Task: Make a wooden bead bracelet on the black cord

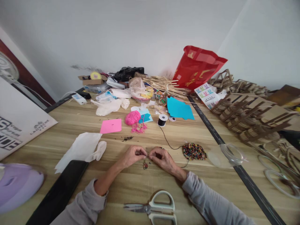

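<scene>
My left hand point(134, 156) and my right hand point(164, 160) meet fingertip to fingertip above the table, both closed in a pinch. A short dark strand, apparently black cord, shows between the fingertips; what the left fingers hold is too small to make out. Just below them lie several loose round beads point(145, 165) in brown and dark tones. A row of strung beads point(159, 147) peeks out behind my right hand. Black cord point(166, 140) runs from a spool point(162, 120) to a heap of multicoloured strung beads point(194, 151), then toward my right wrist.
Scissors point(161, 207) lie open near the front edge. A black phone-like slab point(58, 190) and white paper point(78, 150) are at left. Small black bits point(127, 138), a pink card point(111, 126) and pink yarn point(132, 117) lie beyond my hands. Clear plastic rings point(226, 155) sit right.
</scene>
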{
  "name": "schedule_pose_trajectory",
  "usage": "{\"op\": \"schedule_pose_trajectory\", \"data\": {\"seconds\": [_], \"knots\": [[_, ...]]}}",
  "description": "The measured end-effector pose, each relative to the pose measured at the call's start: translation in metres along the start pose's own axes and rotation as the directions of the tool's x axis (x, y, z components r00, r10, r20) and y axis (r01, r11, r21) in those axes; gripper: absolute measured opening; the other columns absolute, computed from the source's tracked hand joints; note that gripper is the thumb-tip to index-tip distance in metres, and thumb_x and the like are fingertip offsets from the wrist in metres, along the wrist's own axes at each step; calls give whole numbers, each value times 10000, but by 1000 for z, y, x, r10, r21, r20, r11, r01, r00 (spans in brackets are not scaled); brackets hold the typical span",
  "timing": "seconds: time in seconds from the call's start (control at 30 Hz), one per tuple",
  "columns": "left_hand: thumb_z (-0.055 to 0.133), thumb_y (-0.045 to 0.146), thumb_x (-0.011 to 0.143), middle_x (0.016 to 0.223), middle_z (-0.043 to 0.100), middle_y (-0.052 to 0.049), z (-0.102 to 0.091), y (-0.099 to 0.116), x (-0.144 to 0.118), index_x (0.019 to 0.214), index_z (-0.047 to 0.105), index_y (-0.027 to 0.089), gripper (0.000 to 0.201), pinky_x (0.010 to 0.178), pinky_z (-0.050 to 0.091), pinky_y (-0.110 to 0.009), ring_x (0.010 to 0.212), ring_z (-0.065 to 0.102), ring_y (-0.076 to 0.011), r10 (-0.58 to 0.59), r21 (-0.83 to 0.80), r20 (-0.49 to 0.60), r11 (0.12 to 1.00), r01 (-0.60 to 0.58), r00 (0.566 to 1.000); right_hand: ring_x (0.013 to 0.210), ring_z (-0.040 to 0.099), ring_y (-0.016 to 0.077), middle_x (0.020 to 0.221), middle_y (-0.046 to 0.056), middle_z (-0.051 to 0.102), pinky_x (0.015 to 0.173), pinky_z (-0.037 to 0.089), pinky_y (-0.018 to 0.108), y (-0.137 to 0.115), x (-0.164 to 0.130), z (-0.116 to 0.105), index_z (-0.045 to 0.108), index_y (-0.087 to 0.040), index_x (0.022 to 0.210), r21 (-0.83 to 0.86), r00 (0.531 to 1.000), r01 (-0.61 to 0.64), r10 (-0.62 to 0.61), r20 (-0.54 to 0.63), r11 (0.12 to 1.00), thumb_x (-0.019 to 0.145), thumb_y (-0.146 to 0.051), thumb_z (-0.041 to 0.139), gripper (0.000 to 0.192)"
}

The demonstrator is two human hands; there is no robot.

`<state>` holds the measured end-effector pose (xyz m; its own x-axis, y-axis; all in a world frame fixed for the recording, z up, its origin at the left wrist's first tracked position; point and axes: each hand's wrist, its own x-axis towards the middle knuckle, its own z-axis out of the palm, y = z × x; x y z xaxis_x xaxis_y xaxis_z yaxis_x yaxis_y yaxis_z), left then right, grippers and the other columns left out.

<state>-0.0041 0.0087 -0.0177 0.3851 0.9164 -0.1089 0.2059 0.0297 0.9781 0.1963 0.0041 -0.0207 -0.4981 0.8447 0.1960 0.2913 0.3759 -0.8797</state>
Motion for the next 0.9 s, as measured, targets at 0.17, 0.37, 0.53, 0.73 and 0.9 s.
{"op": "schedule_pose_trajectory", "data": {"seconds": [0.17, 0.37, 0.53, 0.73, 0.9], "knots": [[678, 144, 639, 713, 692, -33, 1, 2, -1, 723, 675, 112, 90, 715, 489, -276, 689, 622, -150, -7, -17, -1, 1000, 7, 1000, 693, 551, 143, 743, 38, 620, 607, 415, 221, 2, 1, 0, 654, -157, 778, 2, 999, 40, -40, 7, 999, 852, -286, 564, 174], [695, 153, 627, 717, 692, -38, 0, 0, -1, 720, 672, 110, 106, 712, 487, -271, 685, 619, -146, 0, -36, 4, 999, 0, 1000, 653, 527, 131, 719, 28, 600, 592, 415, 217, 2, 0, 0, 642, -157, 789, 15, 1000, 7, -7, -11, 1000, 851, -265, 554, 152], [711, 168, 618, 708, 687, -34, 0, -3, 1, 711, 670, 112, 115, 714, 488, -274, 679, 618, -145, -3, -48, -1, 999, 3, 1000, 617, 507, 118, 692, 20, 581, 569, 409, 208, -1, 0, 1, 627, -149, 776, 30, 999, -26, 27, -29, 999, 836, -242, 552, 133], [695, 160, 627, 697, 683, -33, 0, -1, 0, 706, 671, 113, 95, 706, 483, -268, 677, 615, -145, -8, -41, -15, 999, 8, 1000, 589, 482, 103, 670, 6, 567, 549, 382, 199, -2, 0, 1, 629, -144, 771, 6, 999, -39, 39, -31, 999, 810, -202, 559, 99], [680, 144, 635, 703, 678, -26, 0, 2, -1, 714, 673, 115, 85, 707, 477, -261, 682, 612, -141, -24, -31, -23, 999, 24, 999, 582, 482, 102, 668, 4, 570, 535, 364, 197, -3, 0, 0, 625, -145, 763, -19, 999, -30, 29, -27, 999, 805, -196, 554, 97]]}}
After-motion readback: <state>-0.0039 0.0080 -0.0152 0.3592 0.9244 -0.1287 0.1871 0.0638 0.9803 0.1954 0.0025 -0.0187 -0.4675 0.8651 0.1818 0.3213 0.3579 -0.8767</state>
